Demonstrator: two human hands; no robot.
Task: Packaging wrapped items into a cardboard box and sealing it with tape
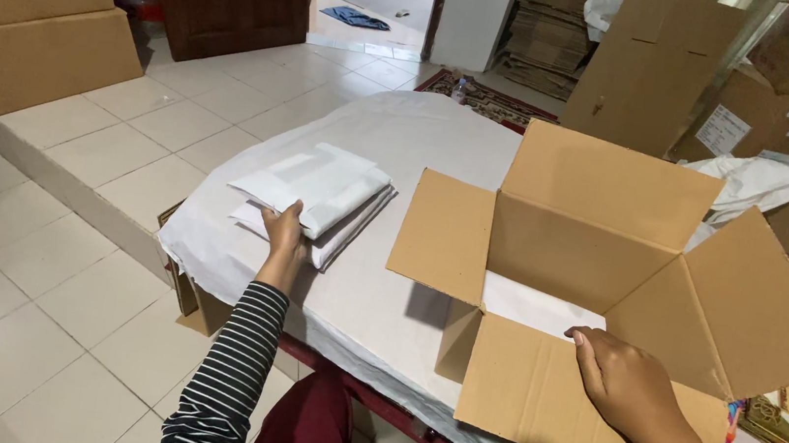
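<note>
The left hand point(285, 235) lies flat with loosely curled fingers on the near edge of a stack of folded white packets point(316, 195), its thumb pressed against the side of the top layers; whether the fingers actually pinch a packet cannot be told. The right hand point(629, 382) rests half open, palm down, on the near flap of the open cardboard box point(600, 245), fingertips reaching the flap's inner fold, holding nothing.

The stack sits at about 12 o'clock from the left hand, touching it, and at 9 o'clock from the box, just beside its left flap. The box stands at 12 o'clock from the right hand, all four flaps spread, with a white sheet showing on its floor.

Counts: one open box on the white-covered table point(394, 142), one stack with several layers too thin to count, two hands. At 10 o'clock across the tiled floor stand two closed brown cartons point(31, 22), one atop the other. At 1 o'clock, more cardboard boxes point(660, 64) lean near flattened cardboard.
</note>
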